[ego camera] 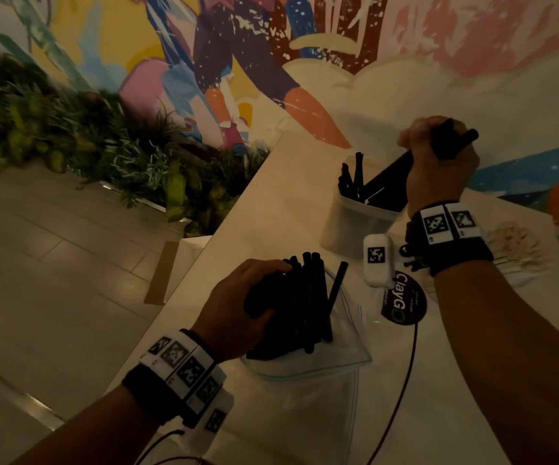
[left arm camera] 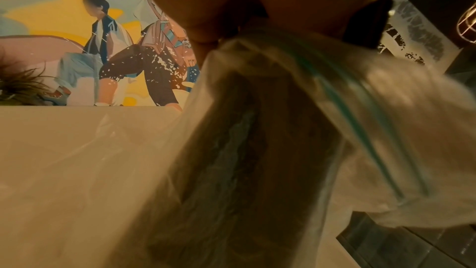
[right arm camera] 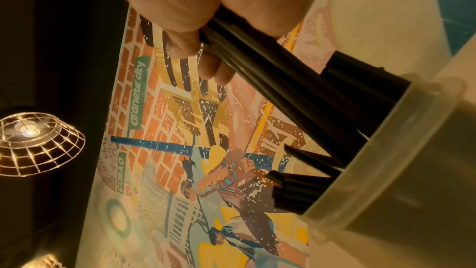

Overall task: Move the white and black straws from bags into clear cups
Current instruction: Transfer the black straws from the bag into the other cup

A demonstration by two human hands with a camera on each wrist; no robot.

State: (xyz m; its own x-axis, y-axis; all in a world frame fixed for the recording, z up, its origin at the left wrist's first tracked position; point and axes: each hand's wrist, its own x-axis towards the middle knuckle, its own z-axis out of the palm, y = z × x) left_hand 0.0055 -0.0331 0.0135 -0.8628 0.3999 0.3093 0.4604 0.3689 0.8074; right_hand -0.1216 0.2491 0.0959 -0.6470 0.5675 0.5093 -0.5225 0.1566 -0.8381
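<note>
Head view: black straws, zip bag, clear cup, on my white counter (ego camera: 271,209).
My right hand (ego camera: 439,169) has its fingers (right arm camera: 180,27) curled round a bundle of black straws (right arm camera: 270,72), lower ends inside the clear cup (ego camera: 355,223) among more straws. My left hand (ego camera: 237,307) grips the black straws in the zip bag (ego camera: 308,303) through the clear zip bag (ego camera: 348,344), near counter edge.
</note>
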